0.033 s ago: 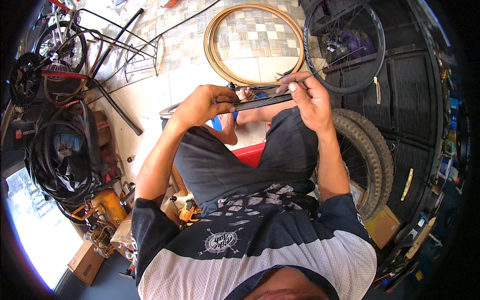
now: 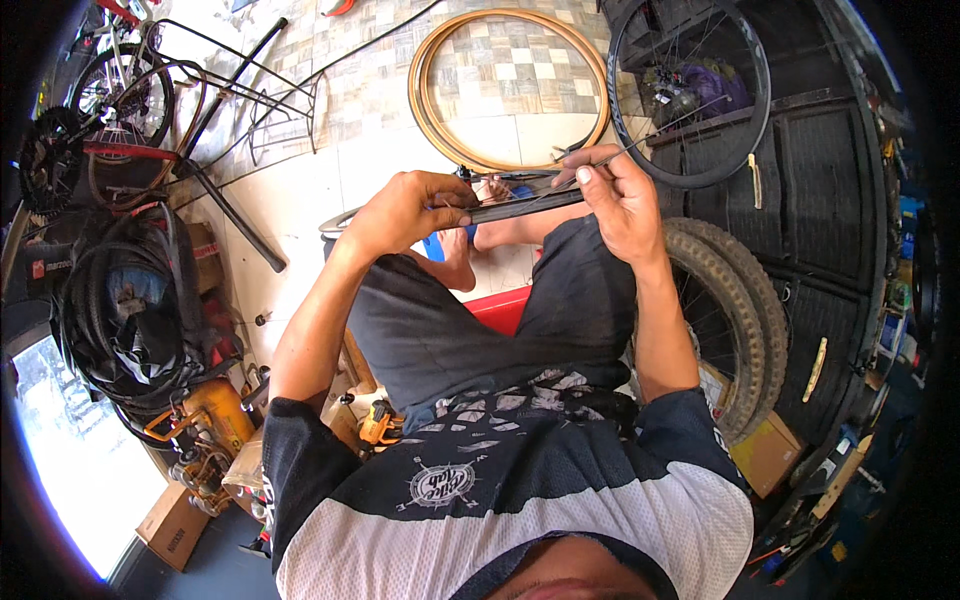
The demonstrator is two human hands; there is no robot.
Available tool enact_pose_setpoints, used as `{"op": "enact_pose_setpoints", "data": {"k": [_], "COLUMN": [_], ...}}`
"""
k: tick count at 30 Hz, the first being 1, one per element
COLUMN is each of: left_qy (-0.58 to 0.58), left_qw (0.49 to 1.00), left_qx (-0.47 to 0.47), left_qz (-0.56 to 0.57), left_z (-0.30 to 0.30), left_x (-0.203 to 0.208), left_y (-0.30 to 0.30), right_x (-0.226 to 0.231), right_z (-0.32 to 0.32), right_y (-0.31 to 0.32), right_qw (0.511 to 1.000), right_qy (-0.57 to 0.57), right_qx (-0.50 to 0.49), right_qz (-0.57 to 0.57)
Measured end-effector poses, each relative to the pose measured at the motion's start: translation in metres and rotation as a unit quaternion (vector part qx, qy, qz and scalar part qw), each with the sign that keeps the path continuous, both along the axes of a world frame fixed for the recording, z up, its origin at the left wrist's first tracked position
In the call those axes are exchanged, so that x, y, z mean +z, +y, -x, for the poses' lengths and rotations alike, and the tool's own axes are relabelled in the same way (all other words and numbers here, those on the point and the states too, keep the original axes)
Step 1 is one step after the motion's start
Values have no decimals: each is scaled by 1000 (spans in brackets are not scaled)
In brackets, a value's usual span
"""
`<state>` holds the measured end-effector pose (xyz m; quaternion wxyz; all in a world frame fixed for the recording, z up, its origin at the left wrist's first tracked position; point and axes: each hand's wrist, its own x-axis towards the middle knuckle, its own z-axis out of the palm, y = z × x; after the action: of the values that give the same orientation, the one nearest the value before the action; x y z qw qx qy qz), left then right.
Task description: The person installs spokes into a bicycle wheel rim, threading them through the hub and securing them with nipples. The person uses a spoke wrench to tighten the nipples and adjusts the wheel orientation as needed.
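Across my lap, above my knees, lies a black bicycle rim (image 2: 525, 207) seen nearly edge-on, with thin spokes near it. My left hand (image 2: 405, 212) is closed on its left part, thumb on the near side and fingers curled over. At the rim's right end, my right hand (image 2: 628, 212) pinches a thin metal spoke (image 2: 682, 121) that slants up to the right. The thumb of that hand is raised near its bent fingers. Its fingers partly hide the rim's end, so I cannot tell whether they touch it.
Tan-walled tyres (image 2: 418, 92) lie on the floor ahead. A dark spoked wheel (image 2: 618, 125) leans beside black cabinets (image 2: 820, 240). Knobby tyres (image 2: 765, 330) stand by my right leg. At left are a bicycle (image 2: 125, 90), a black bag (image 2: 140, 330) and a yellow compressor (image 2: 222, 412).
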<state>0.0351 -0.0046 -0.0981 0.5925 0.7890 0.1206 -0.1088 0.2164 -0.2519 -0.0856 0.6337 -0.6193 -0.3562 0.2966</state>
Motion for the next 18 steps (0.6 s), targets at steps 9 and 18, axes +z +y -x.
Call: {"op": "enact_pose_setpoints", "data": {"k": [9, 18], "left_qy": [-50, -66], "left_qw": [986, 959], "left_qx": [-29, -28], "left_qz": [-155, -275], "left_z": [-5, 3], "left_x": [3, 7], "left_y": [-7, -19], "right_x": [-16, 7], "right_z": [1, 6], "right_y": [10, 18], "right_qw": [999, 982], "right_qy": [-28, -152], "right_qx": [22, 40], "right_qz": [26, 105]}}
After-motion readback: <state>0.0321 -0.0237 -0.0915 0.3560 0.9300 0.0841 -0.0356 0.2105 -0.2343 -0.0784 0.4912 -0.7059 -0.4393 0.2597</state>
